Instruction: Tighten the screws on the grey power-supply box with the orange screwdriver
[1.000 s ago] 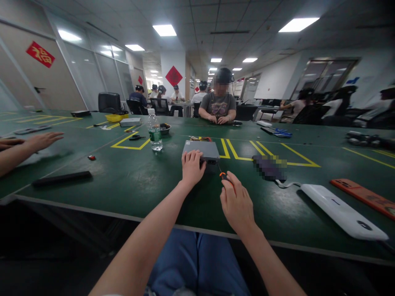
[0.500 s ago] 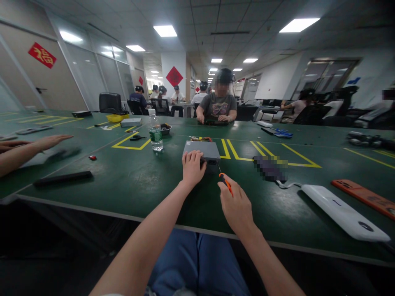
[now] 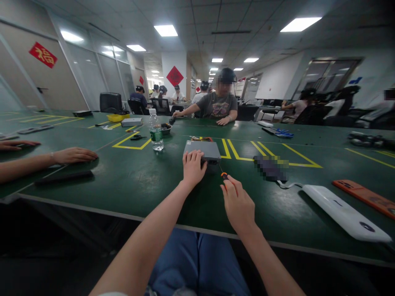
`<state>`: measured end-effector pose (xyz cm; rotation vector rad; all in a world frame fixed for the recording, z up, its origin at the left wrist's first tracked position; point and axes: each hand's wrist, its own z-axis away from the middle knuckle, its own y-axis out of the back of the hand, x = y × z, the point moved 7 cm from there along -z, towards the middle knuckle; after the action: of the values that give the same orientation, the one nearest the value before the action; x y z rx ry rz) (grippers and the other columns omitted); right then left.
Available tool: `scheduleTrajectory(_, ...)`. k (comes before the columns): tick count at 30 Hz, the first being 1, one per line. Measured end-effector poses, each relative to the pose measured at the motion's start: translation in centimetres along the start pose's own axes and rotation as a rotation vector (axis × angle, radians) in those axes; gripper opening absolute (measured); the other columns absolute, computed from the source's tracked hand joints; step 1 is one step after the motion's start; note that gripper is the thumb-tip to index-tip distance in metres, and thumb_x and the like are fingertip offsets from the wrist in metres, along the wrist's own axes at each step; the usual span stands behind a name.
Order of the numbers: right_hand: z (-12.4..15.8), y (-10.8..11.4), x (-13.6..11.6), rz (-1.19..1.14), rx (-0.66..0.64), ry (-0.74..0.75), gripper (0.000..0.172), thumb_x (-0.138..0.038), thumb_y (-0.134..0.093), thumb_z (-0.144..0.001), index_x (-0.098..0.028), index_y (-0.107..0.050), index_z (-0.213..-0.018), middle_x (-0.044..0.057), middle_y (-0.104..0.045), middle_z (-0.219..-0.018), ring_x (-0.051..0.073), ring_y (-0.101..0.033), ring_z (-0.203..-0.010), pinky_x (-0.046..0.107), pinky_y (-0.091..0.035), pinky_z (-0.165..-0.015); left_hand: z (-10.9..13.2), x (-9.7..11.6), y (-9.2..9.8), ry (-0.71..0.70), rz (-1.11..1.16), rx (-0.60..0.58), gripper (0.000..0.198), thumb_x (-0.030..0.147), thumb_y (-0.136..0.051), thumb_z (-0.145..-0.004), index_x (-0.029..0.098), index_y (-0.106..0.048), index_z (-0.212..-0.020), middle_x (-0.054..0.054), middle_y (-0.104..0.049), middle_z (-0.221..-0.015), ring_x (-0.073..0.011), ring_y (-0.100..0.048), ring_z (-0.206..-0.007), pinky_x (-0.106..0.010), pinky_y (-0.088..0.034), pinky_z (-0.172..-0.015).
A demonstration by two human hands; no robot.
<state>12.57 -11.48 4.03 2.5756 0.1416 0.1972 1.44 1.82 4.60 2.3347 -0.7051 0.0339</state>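
A grey metal box with colored wires at its back, which looks like a computer power supply (image 3: 206,149), rests on the green table (image 3: 138,176). My left hand (image 3: 194,166) grips its near left part, fingers over the top and thumb on the front side. In my right hand (image 3: 239,201) is a screwdriver (image 3: 224,175) with an orange and black handle, fingers wrapped round it. Its thin shaft points up and left to the lower right front corner of the power supply. Whether the tip sits in a screw is too small to tell.
A water bottle (image 3: 156,131) stands left of the power supply, near a metal bowl (image 3: 166,130). On the right lie a white power bank (image 3: 342,211) with a cable and an orange phone case (image 3: 367,197). A neighbour's hand (image 3: 75,155) rests at left; another person sits opposite.
My right hand has shifted slightly right and turned on the screwdriver handle. My left hand stays on the power supply. The neighbour's hand moved right and down; the person opposite reached toward the bowl.
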Motion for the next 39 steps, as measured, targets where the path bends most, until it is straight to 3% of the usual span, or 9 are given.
scheduleTrajectory(3, 0.0, 0.3, 0.8, 0.019, -0.001, -0.093, 0.019, -0.028, -0.047, -0.086, -0.016, -0.053, -0.100, 0.007, -0.062, -0.093, 0.014, -0.059, -0.067, 0.025, -0.044, -0.059, 0.0, 0.0, 0.0, -0.001, -0.003, 0.002, 0.027, 0.030, -0.048, -0.081, 0.024, -0.050, -0.107, -0.004, -0.053, -0.120, -0.0214, -0.042, -0.117, -0.042, -0.020, -0.107)
scheduleTrajectory(9, 0.0, -0.1, -0.9, -0.060, -0.016, 0.074, 0.021, -0.014, -0.041, -0.085, -0.014, -0.051, -0.103, 0.014, -0.051, -0.118, 0.021, -0.053, -0.104, 0.032, -0.045, -0.081, 0.0, 0.0, 0.0, 0.002, -0.002, 0.002, 0.026, 0.029, -0.048, -0.080, 0.024, -0.051, -0.106, -0.003, -0.054, -0.120, -0.0211, -0.042, -0.116, -0.041, -0.020, -0.107)
scheduleTrajectory(14, -0.3, 0.3, 0.3, 0.023, 0.037, -0.024, 0.016, -0.026, -0.050, -0.085, -0.016, -0.053, -0.097, 0.005, -0.063, -0.090, 0.013, -0.058, -0.066, 0.024, -0.042, -0.058, 0.0, 0.0, 0.1, -0.003, -0.001, 0.003, 0.027, 0.030, -0.047, -0.081, 0.023, -0.050, -0.106, -0.003, -0.053, -0.120, -0.0214, -0.042, -0.117, -0.042, -0.021, -0.107)
scheduleTrajectory(16, -0.3, 0.3, 0.4, 0.027, 0.006, -0.030, 0.017, -0.029, -0.049, -0.085, -0.017, -0.053, -0.098, 0.004, -0.062, -0.087, 0.012, -0.056, -0.062, 0.024, -0.041, -0.056, 0.0, 0.0, 0.1, -0.005, 0.004, 0.008, 0.027, 0.030, -0.047, -0.081, 0.023, -0.051, -0.107, -0.003, -0.053, -0.120, -0.0214, -0.042, -0.117, -0.042, -0.021, -0.107)
scheduleTrajectory(21, -0.4, 0.2, -0.7, -0.047, -0.033, 0.014, 0.022, -0.018, -0.041, -0.086, -0.011, -0.049, -0.105, 0.016, -0.052, -0.111, 0.019, -0.056, -0.090, 0.028, -0.043, -0.071, 0.0, -0.1, 0.0, -0.001, 0.010, 0.009, 0.026, 0.030, -0.048, -0.080, 0.024, -0.051, -0.106, -0.003, -0.054, -0.119, -0.0212, -0.042, -0.116, -0.042, -0.020, -0.107)
scheduleTrajectory(24, -1.1, 0.3, -0.8, -0.021, -0.025, 0.061, 0.021, -0.021, -0.042, -0.087, -0.014, -0.050, -0.106, 0.010, -0.058, -0.097, 0.014, -0.056, -0.075, 0.024, -0.040, -0.062, 0.0, -0.1, 0.0, -0.001, 0.006, 0.004, 0.026, 0.030, -0.048, -0.081, 0.024, -0.050, -0.106, -0.003, -0.054, -0.119, -0.0212, -0.042, -0.117, -0.042, -0.020, -0.107)
scheduleTrajectory(28, -2.6, 1.2, 0.5, 0.079, 0.076, 0.099, 0.014, -0.031, -0.048, -0.085, -0.019, -0.055, -0.088, 0.000, -0.057, -0.067, 0.010, -0.048, -0.051, 0.023, -0.031, -0.050, -0.1, -0.1, 0.1, -0.006, 0.008, 0.002, 0.027, 0.031, -0.048, -0.081, 0.024, -0.050, -0.107, -0.003, -0.054, -0.120, -0.0208, -0.041, -0.117, -0.041, -0.021, -0.107)
scheduleTrajectory(33, -2.7, 1.0, 1.1, -0.094, 0.072, 0.146, 0.014, -0.024, -0.048, -0.083, -0.015, -0.050, -0.094, 0.012, -0.054, -0.110, 0.013, -0.056, -0.076, 0.024, -0.042, -0.064, -0.1, -0.1, 0.1, 0.002, 0.008, -0.004, 0.027, 0.031, -0.049, -0.080, 0.024, -0.050, -0.106, -0.002, -0.054, -0.119, -0.0208, -0.042, -0.116, -0.041, -0.022, -0.106)
scheduleTrajectory(39, -1.1, 0.3, 0.2, -0.149, 0.141, 0.248, 0.014, -0.017, -0.051, -0.081, -0.015, -0.047, -0.094, 0.011, -0.058, -0.096, 0.014, -0.057, -0.082, 0.021, -0.045, -0.064, -0.2, -0.2, 0.0, -0.008, -0.001, -0.015, 0.026, 0.031, -0.048, -0.080, 0.025, -0.050, -0.106, -0.003, -0.054, -0.119, -0.0216, -0.042, -0.115, -0.042, -0.023, -0.105)
